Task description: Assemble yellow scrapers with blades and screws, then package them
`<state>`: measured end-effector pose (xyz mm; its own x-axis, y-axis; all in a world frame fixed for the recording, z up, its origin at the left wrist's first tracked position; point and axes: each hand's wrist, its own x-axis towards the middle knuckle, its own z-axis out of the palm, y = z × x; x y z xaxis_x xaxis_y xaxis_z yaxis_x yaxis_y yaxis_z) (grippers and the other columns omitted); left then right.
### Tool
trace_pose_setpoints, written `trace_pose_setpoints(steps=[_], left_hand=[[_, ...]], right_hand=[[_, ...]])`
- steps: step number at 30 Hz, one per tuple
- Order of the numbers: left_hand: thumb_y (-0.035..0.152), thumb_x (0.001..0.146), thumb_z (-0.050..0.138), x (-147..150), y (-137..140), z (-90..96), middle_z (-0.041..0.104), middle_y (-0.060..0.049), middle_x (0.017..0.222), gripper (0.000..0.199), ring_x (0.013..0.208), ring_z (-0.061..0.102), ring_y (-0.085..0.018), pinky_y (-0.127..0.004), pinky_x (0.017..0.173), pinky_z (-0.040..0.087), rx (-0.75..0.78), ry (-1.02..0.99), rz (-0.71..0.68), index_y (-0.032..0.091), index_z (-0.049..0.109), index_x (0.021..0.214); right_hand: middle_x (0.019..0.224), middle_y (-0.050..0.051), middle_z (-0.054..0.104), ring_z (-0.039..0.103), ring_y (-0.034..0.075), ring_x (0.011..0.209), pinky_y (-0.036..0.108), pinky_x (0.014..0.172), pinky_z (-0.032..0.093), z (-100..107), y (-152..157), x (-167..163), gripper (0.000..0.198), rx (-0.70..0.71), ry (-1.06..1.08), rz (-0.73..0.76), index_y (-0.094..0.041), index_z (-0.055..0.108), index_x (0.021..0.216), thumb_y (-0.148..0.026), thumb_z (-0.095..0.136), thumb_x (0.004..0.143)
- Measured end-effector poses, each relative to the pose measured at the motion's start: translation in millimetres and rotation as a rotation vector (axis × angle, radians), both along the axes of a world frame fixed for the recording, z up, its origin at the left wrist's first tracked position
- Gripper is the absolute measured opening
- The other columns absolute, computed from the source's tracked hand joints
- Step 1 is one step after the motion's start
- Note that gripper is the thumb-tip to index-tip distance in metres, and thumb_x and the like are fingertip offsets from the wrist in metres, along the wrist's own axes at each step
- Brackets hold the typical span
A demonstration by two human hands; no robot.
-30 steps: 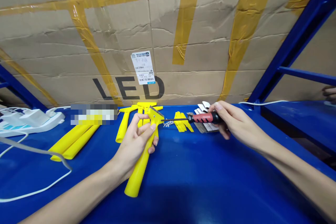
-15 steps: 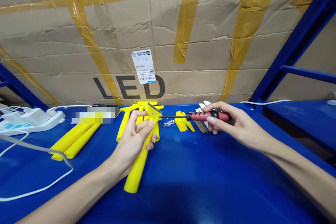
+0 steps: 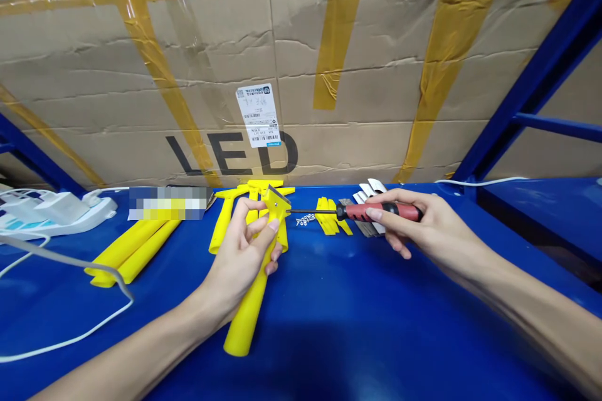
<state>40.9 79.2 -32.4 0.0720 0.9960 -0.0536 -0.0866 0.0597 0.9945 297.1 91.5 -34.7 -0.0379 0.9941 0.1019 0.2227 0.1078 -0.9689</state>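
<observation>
My left hand (image 3: 247, 250) is closed around a yellow scraper (image 3: 249, 307), tilted with its head up and its handle toward me. A metal blade edge shows at the scraper's head. Fingers of my right hand (image 3: 418, 222) grip the red and black handle of a screwdriver (image 3: 362, 212). Its thin shaft points left and its tip meets the side of the scraper head; the exact contact is too small to make out. Just behind lie small silver screws (image 3: 305, 220), short yellow plastic pieces (image 3: 325, 216) and a fan of flat metal blades (image 3: 364, 225).
More yellow scraper handles (image 3: 221, 225) lie behind my left hand. Long yellow tubes (image 3: 141, 244) rest at the left, near a white power strip (image 3: 89, 210) and a loose white cable (image 3: 94, 335). A large taped cardboard box (image 3: 367, 131) stands behind the blue tabletop (image 3: 338, 313).
My right fingers have shifted on the screwdriver handle, with the lower fingers now loosened downward. The scraper and screwdriver sit nearly where they were, slightly lower and to the right.
</observation>
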Motion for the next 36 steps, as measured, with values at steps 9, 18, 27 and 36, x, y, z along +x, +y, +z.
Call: trace_pose_setpoints(steps=[9,18,27,36], left_hand=[[0.026,0.088,0.068,-2,-1,12.7,0.050,0.007,0.068,0.035,0.053,0.049,-0.008,-0.014,0.041,0.037,0.020,-0.110,-0.021,0.028,0.037,0.106],[0.018,0.088,0.066,-2,8,2.9,0.057,0.000,0.082,0.030,0.058,0.053,-0.009,-0.013,0.040,0.035,-0.138,-0.215,-0.035,0.026,0.042,0.105],[0.018,0.089,0.066,-1,7,-1.0,0.052,0.003,0.073,0.032,0.059,0.054,-0.011,-0.015,0.041,0.039,-0.237,-0.211,-0.098,0.026,0.041,0.107],[0.019,0.083,0.073,-1,8,-0.4,0.057,0.000,0.083,0.037,0.059,0.058,-0.011,-0.014,0.039,0.037,-0.252,-0.238,-0.102,0.025,0.044,0.106]], right_hand=[[0.069,0.003,0.063,0.048,0.006,0.048,0.019,0.042,0.037,-3,10,8,0.037,-0.194,0.292,0.003,-0.013,0.072,0.089,-0.045,0.084,0.074],[0.074,0.004,0.064,0.055,0.015,0.062,0.028,0.053,0.048,-3,12,16,0.028,-0.031,0.233,-0.052,-0.022,0.072,0.083,-0.043,0.085,0.072],[0.099,0.008,0.072,0.069,0.026,0.092,0.033,0.072,0.054,-4,8,14,0.029,0.130,0.185,-0.007,-0.024,0.069,0.092,-0.041,0.084,0.074],[0.094,0.004,0.070,0.063,0.017,0.080,0.027,0.069,0.049,-1,6,12,0.024,0.186,0.163,-0.016,-0.024,0.073,0.087,-0.038,0.086,0.073]])
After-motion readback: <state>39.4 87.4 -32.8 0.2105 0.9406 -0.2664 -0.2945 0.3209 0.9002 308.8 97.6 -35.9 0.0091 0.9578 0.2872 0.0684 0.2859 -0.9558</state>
